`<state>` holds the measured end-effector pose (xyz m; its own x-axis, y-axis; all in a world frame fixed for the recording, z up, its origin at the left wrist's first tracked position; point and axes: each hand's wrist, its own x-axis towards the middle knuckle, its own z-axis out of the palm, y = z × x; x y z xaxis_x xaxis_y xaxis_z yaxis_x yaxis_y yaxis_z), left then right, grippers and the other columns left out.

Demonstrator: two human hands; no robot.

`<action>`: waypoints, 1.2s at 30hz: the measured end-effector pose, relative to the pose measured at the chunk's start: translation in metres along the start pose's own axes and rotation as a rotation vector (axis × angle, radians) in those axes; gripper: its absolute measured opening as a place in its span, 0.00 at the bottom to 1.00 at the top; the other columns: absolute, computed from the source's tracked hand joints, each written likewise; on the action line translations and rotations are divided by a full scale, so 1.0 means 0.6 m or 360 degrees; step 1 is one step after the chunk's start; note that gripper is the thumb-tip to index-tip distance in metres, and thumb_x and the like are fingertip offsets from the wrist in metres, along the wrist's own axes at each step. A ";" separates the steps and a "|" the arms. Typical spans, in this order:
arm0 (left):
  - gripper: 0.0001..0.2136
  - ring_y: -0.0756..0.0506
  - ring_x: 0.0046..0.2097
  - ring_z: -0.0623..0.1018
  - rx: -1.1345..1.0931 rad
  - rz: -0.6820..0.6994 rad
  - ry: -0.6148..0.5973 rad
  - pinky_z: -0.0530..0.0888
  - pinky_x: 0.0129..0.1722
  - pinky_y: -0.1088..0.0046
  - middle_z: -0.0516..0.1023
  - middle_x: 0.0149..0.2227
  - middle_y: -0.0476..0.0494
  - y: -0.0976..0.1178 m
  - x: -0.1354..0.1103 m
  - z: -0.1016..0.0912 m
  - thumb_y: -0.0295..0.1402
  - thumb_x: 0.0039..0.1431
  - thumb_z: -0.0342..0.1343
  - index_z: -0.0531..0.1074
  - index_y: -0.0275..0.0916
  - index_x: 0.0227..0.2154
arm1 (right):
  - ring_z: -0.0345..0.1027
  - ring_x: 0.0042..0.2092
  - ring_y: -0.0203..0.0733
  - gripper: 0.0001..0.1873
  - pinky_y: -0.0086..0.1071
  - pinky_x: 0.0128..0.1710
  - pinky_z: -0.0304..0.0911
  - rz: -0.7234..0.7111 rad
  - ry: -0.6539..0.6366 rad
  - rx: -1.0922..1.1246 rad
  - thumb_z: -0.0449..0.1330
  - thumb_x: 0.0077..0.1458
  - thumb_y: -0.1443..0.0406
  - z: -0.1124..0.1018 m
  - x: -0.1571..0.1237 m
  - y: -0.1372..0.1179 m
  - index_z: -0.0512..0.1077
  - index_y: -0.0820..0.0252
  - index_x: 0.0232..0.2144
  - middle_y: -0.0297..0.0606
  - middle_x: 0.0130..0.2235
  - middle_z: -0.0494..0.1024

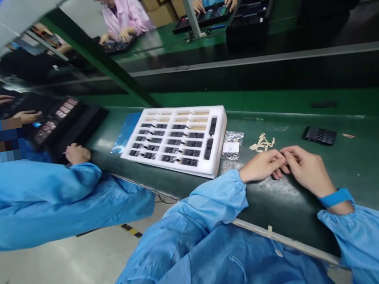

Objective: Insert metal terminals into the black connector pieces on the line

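Observation:
Over the green bench, my left hand (263, 166) and my right hand (307, 169) meet fingertip to fingertip. Both are closed in a pinch; whatever lies between the fingers is too small or hidden to make out. Just beyond my left hand lies a small pile of cream-coloured thin strips (263, 143). A black slotted part (319, 135) rests flat beyond my right hand. To the left, a white foam tray (173, 166) holds rows of black slotted parts in its compartments, and its far slots show a tan bottom.
A clear plastic bag (233, 146) with a white label lies beside the tray, and blue film (126, 132) at its far left. A co-worker's sleeve (38, 196) reaches in from the left. A green post (98, 55) slants behind the tray. Other people work across the bench.

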<state>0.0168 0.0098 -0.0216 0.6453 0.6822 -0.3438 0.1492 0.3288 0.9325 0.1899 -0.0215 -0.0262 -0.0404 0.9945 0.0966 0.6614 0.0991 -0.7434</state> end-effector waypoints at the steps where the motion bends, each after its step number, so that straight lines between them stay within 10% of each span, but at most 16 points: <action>1: 0.08 0.55 0.28 0.77 0.0002 0.0003 0.0005 0.76 0.31 0.77 0.78 0.32 0.46 -0.001 0.001 0.000 0.35 0.70 0.50 0.64 0.34 0.38 | 0.77 0.33 0.46 0.17 0.36 0.34 0.63 0.0003 -0.0008 -0.0004 0.52 0.64 0.55 0.001 0.001 0.003 0.77 0.56 0.40 0.39 0.34 0.82; 9: 0.11 0.53 0.30 0.77 0.0376 0.0371 0.0276 0.77 0.34 0.75 0.79 0.35 0.44 -0.022 -0.021 0.013 0.38 0.70 0.49 0.68 0.35 0.41 | 0.76 0.35 0.48 0.17 0.38 0.36 0.63 -0.0015 -0.0032 0.0017 0.51 0.61 0.55 0.004 0.003 0.006 0.76 0.56 0.40 0.39 0.34 0.82; 17: 0.19 0.37 0.60 0.70 0.2016 0.0412 0.1439 0.68 0.61 0.56 0.72 0.59 0.31 -0.027 -0.118 -0.048 0.31 0.68 0.49 0.66 0.31 0.59 | 0.75 0.35 0.46 0.15 0.36 0.35 0.61 -0.0051 -0.0082 0.0016 0.52 0.62 0.58 0.006 0.006 0.008 0.76 0.57 0.41 0.37 0.31 0.81; 28: 0.11 0.41 0.49 0.77 0.2240 0.0375 0.1290 0.73 0.49 0.60 0.80 0.46 0.37 -0.061 -0.159 -0.055 0.31 0.71 0.45 0.73 0.35 0.44 | 0.74 0.33 0.45 0.14 0.36 0.35 0.63 -0.0105 -0.0026 0.0112 0.53 0.62 0.59 0.002 0.003 0.001 0.76 0.59 0.39 0.39 0.30 0.80; 36: 0.11 0.46 0.55 0.76 0.1883 0.0988 0.0993 0.71 0.56 0.63 0.79 0.51 0.40 -0.039 -0.163 -0.038 0.32 0.72 0.46 0.73 0.38 0.47 | 0.65 0.19 0.33 0.19 0.27 0.19 0.59 0.0179 -0.0255 0.0891 0.61 0.59 0.51 -0.004 -0.005 -0.022 0.75 0.62 0.36 0.35 0.25 0.75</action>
<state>-0.0668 -0.0495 -0.0124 0.4589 0.7769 0.4310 0.6852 -0.6183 0.3850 0.1831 -0.0256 -0.0153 -0.1344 0.9883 -0.0721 0.1740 -0.0481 -0.9836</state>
